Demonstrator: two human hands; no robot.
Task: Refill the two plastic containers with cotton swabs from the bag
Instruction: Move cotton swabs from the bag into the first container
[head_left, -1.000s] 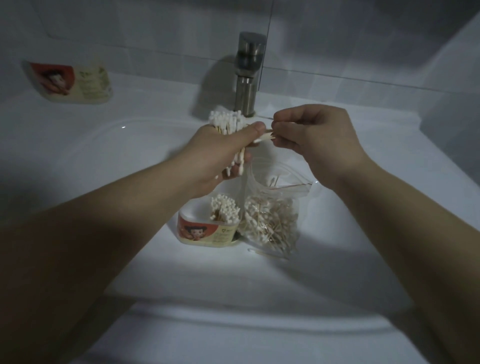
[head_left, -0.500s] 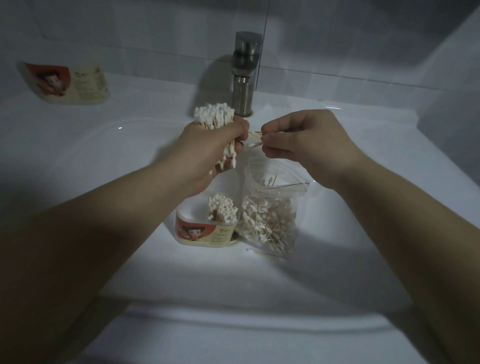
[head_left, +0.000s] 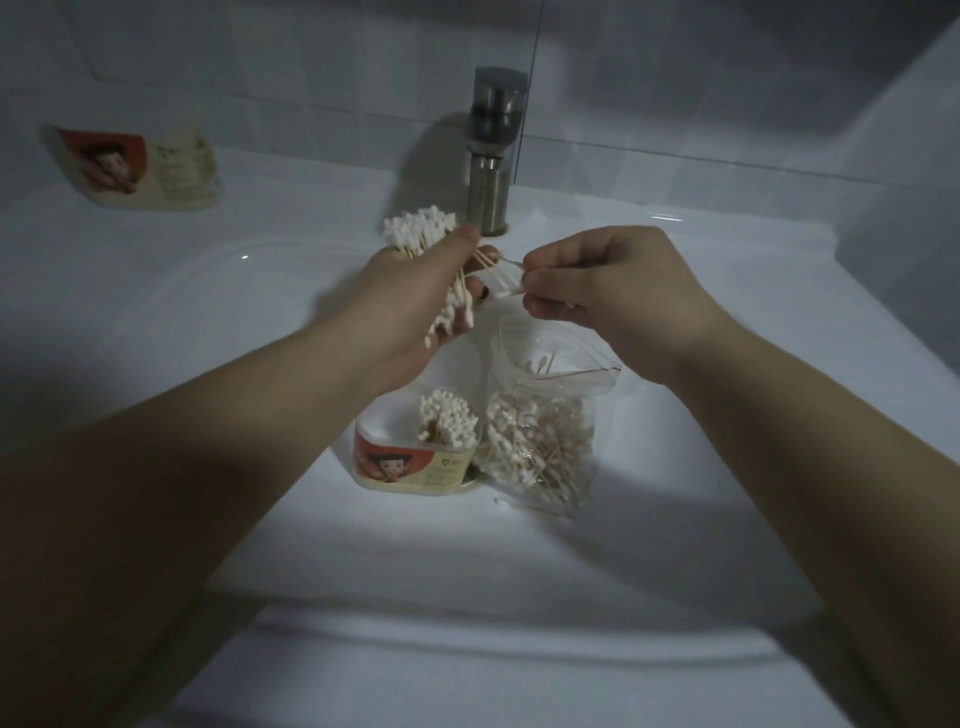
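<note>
My left hand (head_left: 415, 301) grips a bundle of cotton swabs (head_left: 418, 231) above the sink basin, white tips sticking out above and below the fist. My right hand (head_left: 602, 291) pinches a few swabs (head_left: 501, 273) at the bundle's right side. Below the hands, a plastic container (head_left: 410, 460) with a red and cream label stands in the basin, partly filled with upright swabs. A clear zip bag (head_left: 540, 447) of loose swabs leans against its right side, mouth open. A second labelled container (head_left: 137, 166) lies on the counter at the far left.
A metal faucet (head_left: 493, 156) rises behind the hands at the back of the white sink (head_left: 218, 291). One loose swab (head_left: 530, 506) lies in the basin in front of the bag. Tiled wall runs behind; the light is dim.
Both hands have stayed above the container. My right hand drew back slightly to the right, the pinched swabs now spanning a small gap to the bundle.
</note>
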